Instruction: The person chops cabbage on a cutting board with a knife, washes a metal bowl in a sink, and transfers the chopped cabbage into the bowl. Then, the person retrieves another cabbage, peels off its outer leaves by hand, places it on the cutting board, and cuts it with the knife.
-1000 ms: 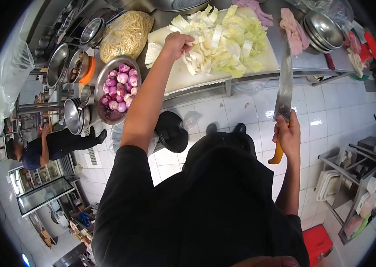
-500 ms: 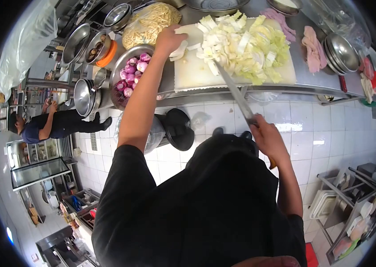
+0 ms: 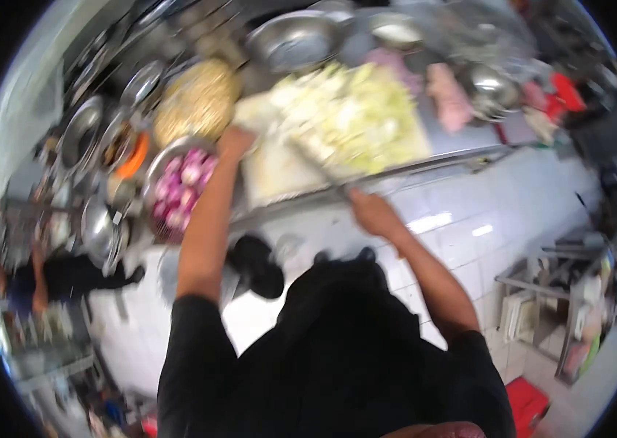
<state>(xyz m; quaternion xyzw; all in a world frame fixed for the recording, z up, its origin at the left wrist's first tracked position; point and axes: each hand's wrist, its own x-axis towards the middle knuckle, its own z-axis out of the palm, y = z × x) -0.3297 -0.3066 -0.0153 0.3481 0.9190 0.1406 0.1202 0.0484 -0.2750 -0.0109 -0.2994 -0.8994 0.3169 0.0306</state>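
1. Right hand (image 3: pixel 376 214): fist clamped round the handle end of a long kitchen knife (image 3: pixel 321 168). Blade slanted over the near edge of the cutting board (image 3: pixel 276 179), tip close to the chopped napa cabbage (image 3: pixel 356 117).
2. Left hand (image 3: pixel 239 142): by the board's left edge. Blur hid the fingers; could not tell whether they were together, apart or on anything.
3. Knife, judged: stiff, some heft, blade likely slick when damp. Sound hold at the handle only.
4. Cabbage lay heaped across the board's middle and right. Judged light, crisp, moist, quick to scatter; best gathered from beneath in loose handfuls.
5. Steel colander (image 3: pixel 167 155), left of board: small red onions (image 3: pixel 184 182).
6. Clear bag (image 3: pixel 195 102), behind colander: pale yellow strands, type unclear.
7. Beyond board, 2 vessels: wide steel basin (image 3: pixel 297 51), contents not made out; smaller bowl (image 3: pixel 399 45), something white inside.
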